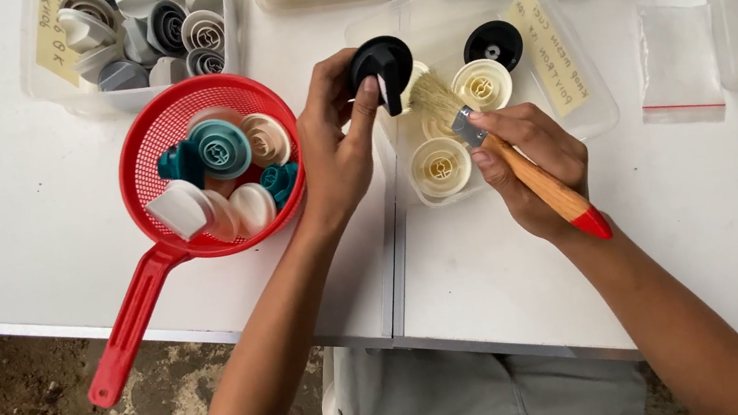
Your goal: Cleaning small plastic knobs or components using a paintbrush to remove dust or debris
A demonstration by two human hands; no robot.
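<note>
Head view: left hand (335,149) pinching black knob (381,69) by rim, just right of red strainer (143,140); right hand (530,167) clenched round paintbrush (520,164), bristles touching knob (probably light, rigid plastic; rim grip safest).

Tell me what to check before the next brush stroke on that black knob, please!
1. Left hand grips the black knob firmly: ok, fingers wrap around it.
2. Right hand holds the brush by its wooden handle: ok.
3. Bristles reach the knob: ok, their tips meet its side.
4. Clear tray sits below the knob: ok, cream discs and another black knob lie in it.
5. Red strainer stays out of the way: ok, it sits apart to the left, with parts in it.
6. Knob is clean: cannot tell, any dust is too small to see.
</note>
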